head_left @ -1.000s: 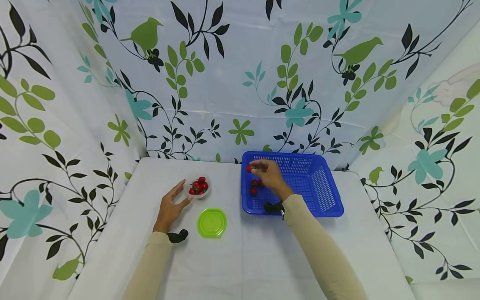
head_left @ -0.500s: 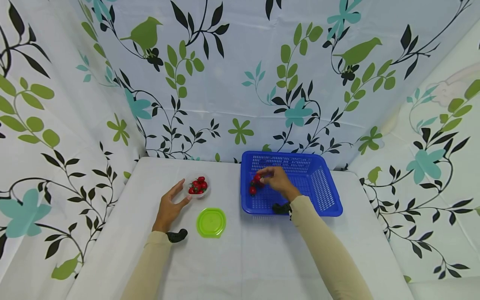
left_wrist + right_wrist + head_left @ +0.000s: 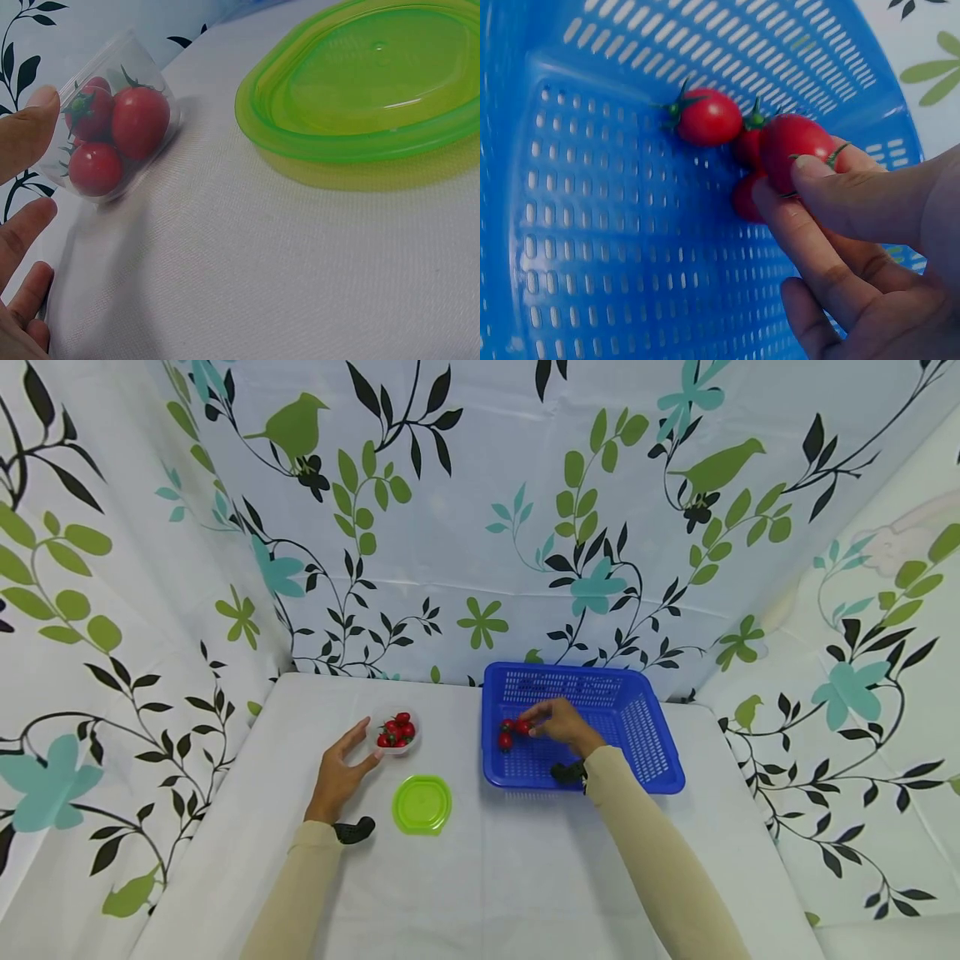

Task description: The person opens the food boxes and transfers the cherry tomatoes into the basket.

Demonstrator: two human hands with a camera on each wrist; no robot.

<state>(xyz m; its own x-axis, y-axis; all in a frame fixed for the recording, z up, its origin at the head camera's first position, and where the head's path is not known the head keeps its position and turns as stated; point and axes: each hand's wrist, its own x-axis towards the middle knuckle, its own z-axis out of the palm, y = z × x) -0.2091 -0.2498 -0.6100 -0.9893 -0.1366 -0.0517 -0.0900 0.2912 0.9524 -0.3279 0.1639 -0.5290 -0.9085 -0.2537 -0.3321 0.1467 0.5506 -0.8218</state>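
Note:
My right hand [image 3: 562,727] pinches a cherry tomato [image 3: 795,146] between thumb and fingers, low inside the blue basket [image 3: 652,735]. Other cherry tomatoes [image 3: 709,118] with green stems lie on the basket floor close to it. On the left, the thumb and index finger of my left hand [image 3: 333,781] hold the side of a small clear plastic container [image 3: 154,71] standing on the table. Several red tomatoes [image 3: 140,124] fill it. The left wrist view shows the thumb against the container wall, while the lower fingers are apart from it.
A translucent green lid [image 3: 422,805] lies on the white-covered table [image 3: 450,893] between the container and the basket. A patterned curtain [image 3: 480,527] with leaves and birds hangs behind the table and along both sides.
My right hand has lowered toward the basket floor and shifted slightly right, still pinching a tomato. The left hand and container have stayed in place.

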